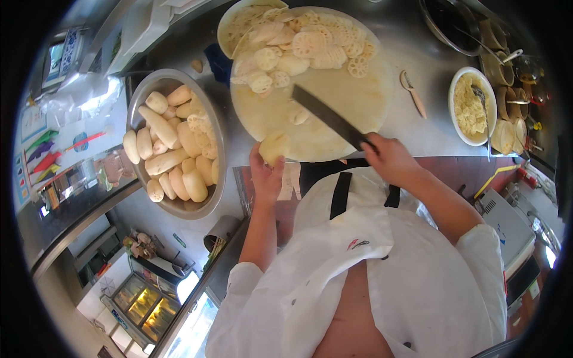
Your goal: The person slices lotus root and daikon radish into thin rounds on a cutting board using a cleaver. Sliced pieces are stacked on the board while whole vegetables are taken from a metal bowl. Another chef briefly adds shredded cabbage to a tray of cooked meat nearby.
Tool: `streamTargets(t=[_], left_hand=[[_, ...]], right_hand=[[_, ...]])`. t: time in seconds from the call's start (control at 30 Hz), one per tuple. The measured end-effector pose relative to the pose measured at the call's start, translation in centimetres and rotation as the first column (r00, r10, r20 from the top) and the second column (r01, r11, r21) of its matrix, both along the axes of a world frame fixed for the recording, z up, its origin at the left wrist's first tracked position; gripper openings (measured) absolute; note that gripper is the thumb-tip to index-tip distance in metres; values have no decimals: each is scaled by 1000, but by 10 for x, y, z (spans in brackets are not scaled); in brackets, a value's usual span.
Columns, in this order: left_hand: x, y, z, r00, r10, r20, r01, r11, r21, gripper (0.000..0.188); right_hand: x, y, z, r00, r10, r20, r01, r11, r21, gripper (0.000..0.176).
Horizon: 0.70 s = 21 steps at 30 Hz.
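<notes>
My left hand point(267, 172) grips a peeled lotus root piece point(275, 147) at the near left rim of a round chopping board point(358, 103). The handle of a cleaver point(329, 117) is in my right hand point(388, 157), its dark blade slanting over the middle of the board. A small cut piece of lotus root point(299, 116) lies just left of the blade. Across the board's far side spreads a heap of lotus root slices point(313, 42), with thicker pieces at its near left. More slices fill a pale bowl point(221, 33) at the far left.
Left of the board, a steel basin point(218, 197) holds many peeled lotus roots. A dark blue cloth point(218, 62) lies between them. To the right are a peeler point(414, 95), a white bowl point(452, 89) of yellowish mash with a spoon, a metal bowl point(425, 15) and several seasoning containers point(506, 102).
</notes>
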State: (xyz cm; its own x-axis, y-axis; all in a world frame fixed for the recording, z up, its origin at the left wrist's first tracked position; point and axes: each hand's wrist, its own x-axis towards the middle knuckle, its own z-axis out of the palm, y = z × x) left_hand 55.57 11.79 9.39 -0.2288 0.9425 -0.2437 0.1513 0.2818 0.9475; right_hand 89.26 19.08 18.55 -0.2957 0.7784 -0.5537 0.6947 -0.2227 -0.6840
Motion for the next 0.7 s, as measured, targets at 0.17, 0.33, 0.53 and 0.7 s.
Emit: streamTargets(t=[0.17, 0.33, 0.53, 0.7], left_hand=[[-1, 29, 35, 575, -144, -805, 308, 950, 50, 88], [21, 60, 23, 470, -283, -836, 429, 901, -64, 94], [10, 63, 7, 594, -303, -745, 436, 900, -18, 98], [-5, 56, 1, 647, -318, -693, 393, 918, -54, 92]], right_hand=[[46, -9, -7, 983, -170, 63, 175, 981, -80, 27], [63, -16, -7, 965, -247, 89, 252, 966, -51, 27], [71, -26, -6, 952, -293, 89, 299, 952, -67, 28], [80, -37, -23, 933, -358, 32, 359, 927, -110, 28]])
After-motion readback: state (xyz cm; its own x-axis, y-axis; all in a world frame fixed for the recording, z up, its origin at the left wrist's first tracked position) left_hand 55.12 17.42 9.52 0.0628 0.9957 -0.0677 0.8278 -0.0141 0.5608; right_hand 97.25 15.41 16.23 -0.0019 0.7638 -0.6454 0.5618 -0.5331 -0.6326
